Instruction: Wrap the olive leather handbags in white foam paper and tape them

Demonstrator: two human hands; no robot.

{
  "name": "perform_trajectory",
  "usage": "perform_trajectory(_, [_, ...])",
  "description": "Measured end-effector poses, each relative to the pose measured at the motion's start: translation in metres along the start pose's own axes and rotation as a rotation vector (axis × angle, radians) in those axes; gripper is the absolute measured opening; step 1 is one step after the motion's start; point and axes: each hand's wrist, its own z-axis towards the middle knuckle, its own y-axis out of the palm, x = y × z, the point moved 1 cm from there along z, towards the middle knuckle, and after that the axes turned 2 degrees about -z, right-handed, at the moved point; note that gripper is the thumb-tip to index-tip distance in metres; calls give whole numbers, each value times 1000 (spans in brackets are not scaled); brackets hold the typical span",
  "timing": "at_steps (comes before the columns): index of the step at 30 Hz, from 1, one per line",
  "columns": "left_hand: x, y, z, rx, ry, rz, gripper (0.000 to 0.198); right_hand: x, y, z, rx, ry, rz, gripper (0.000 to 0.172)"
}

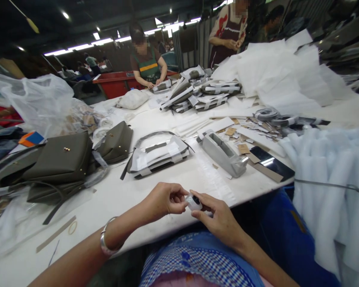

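Observation:
My left hand (174,199) and my right hand (215,215) meet over the table's front edge, closed around a small white roll-like piece (193,202) with a dark part on top. The left thumb and fingertips pinch its left side, while the right fingers grip it from the right. Its exact kind is too small to make out. Beyond my hands lies an olive handbag (160,155), partly wrapped in white sheeting and tape, its strap arched behind it. A grey tape dispenser (223,153) stands to the right of that bag.
Olive bags (61,155) and clear plastic (48,99) crowd the left. Wrapped bags (203,95) and white foam sheets (275,71) are piled at the back. Cardboard scraps and a dark phone-like slab (271,162) lie right, near white foam rolls (332,171). Two people stand across the table.

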Motion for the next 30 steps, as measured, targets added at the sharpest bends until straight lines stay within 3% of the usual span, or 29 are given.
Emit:
perform_trajectory(11, [7, 6, -3, 29, -44, -95, 19, 10, 7, -6, -5, 124, 175, 49])
perform_trajectory(16, [12, 2, -4, -32, 10, -150, 32, 5, 4, -5, -3, 149, 252, 49])
perform_trajectory(24, [16, 2, -8, 174, 193, 142, 11, 1, 1, -2, 94, 94, 146, 49])
perform_trajectory(30, [18, 4, -10, 181, 216, 304, 8, -2, 0, -3, 173, -22, -47, 50])
